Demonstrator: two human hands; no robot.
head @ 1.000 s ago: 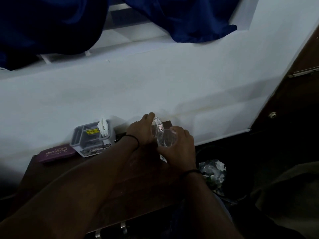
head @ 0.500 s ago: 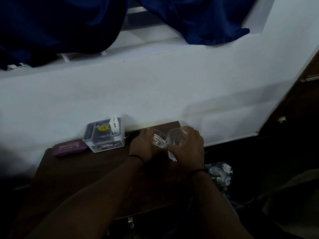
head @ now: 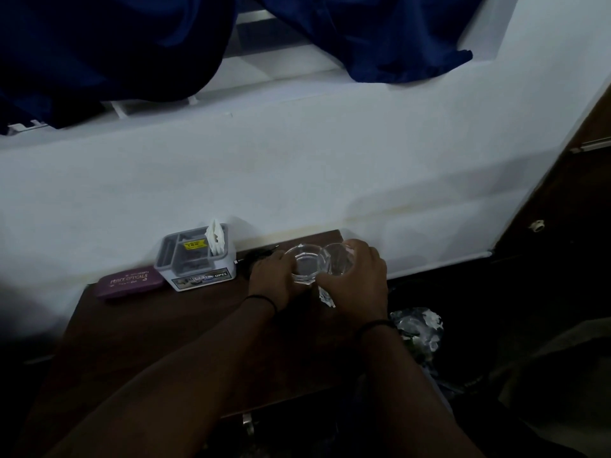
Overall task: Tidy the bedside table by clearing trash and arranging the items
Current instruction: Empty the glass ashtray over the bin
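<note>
Two clear glasses at the table's back edge

My left hand (head: 274, 279) grips one glass (head: 305, 264); my right hand (head: 358, 282) wraps the other glass (head: 337, 259), rims touching above the bedside table (head: 158, 332).

Both forearms are bare, without sleeves; the left hand (head: 276, 279) and right hand (head: 358, 287) each wear a thin black wristband.

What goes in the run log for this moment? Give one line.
left hand: grips glass dish | right hand: grips clear glass | both at table's back right | organizer, purple case: untouched
</note>
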